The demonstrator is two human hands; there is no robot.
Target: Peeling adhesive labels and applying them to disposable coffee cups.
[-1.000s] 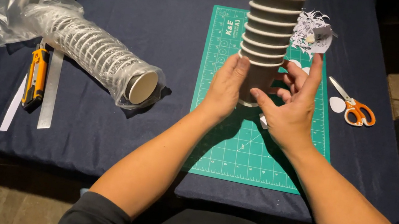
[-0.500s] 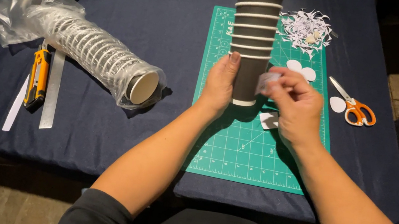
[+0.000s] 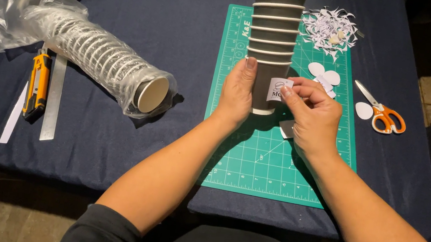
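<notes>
Cup stack [image 3: 273, 38] on mat [image 3: 255, 162], scissors [image 3: 381, 111] right, bagged cups [image 3: 93, 53] left

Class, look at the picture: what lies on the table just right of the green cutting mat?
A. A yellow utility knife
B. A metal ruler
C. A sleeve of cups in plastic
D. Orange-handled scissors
D: the scissors lie on the dark cloth just past the mat's right edge, while the knife, ruler and wrapped cups lie to its left.

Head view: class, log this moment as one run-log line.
left hand: grips cup stack | right hand: presses white sticker on lowest cup | surface: green cutting mat
</notes>
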